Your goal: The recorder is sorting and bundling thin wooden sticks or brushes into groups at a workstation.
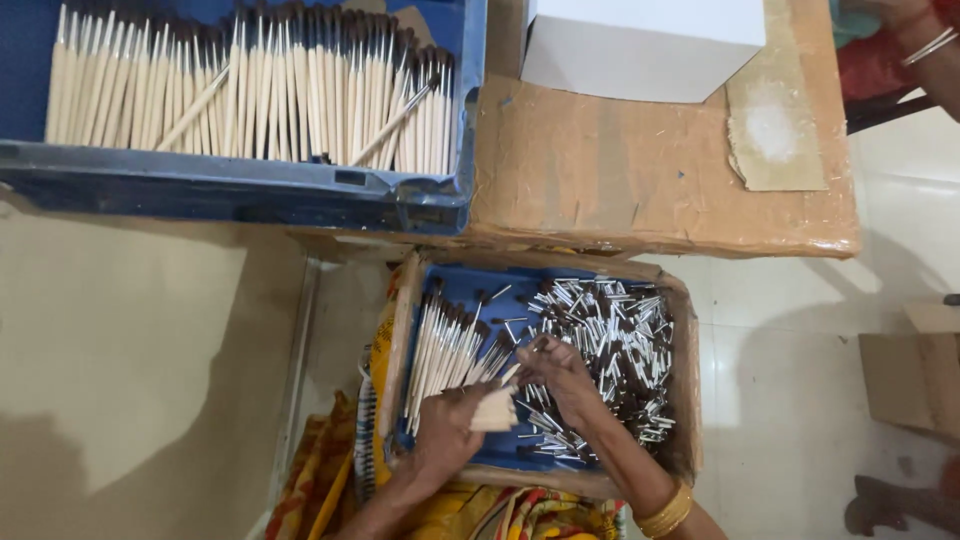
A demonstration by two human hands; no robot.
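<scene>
Gripped in the left hand [447,428], a bundle of pale handles [494,410] sits low centre; right hand [560,375] pinches one brush head from the ferrule heap [610,350]. Finished brushes [445,345] lie alongside; upper-left blue crate [240,190] is well filled, the heap still large.

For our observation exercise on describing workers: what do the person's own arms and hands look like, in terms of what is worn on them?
Both forearms are bare, with no sleeves or gloves showing. The right arm carries a stack of gold-coloured bangles near the wrist. The left hand and right hand show no rings that can be made out. Yellow and orange patterned cloth lies beneath the arms.
</scene>
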